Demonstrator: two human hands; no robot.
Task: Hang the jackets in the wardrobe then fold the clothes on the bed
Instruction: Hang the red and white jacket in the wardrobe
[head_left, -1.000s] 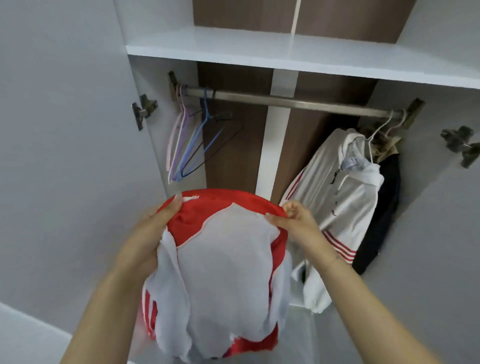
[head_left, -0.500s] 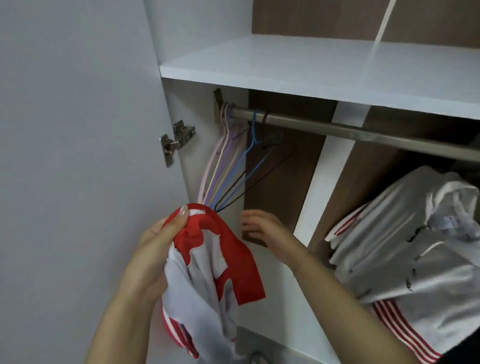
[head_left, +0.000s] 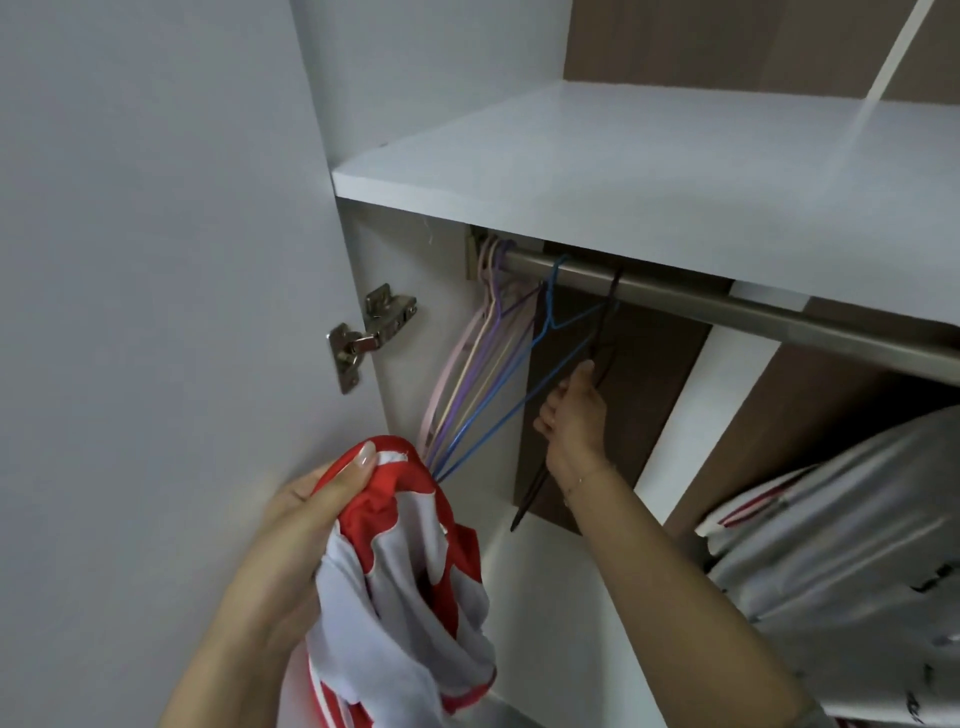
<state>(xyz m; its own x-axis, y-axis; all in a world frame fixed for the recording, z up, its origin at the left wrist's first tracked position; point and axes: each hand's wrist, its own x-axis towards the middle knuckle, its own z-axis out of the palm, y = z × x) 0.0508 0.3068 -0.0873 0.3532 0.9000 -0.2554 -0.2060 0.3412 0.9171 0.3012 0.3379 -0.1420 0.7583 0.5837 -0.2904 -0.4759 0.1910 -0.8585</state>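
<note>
Right hand (head_left: 571, 415): your fingers curl round the black hanger (head_left: 602, 358), just below the rail (head_left: 727, 306).
Left hand (head_left: 311, 514): you grip the red-and-white jacket (head_left: 405, 561), lower left of the rail.
Hanger axis: slanting down from its hook.

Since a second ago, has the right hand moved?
Yes. The right hand let go of the red and white jacket and went up toward the rail; it now grips the black hanger hanging there.

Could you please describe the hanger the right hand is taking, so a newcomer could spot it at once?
Find the metal rail under the white shelf. At its left end hang several thin hangers. The black hanger is the rightmost, gripped by the right hand; the others are blue or pastel.
</note>
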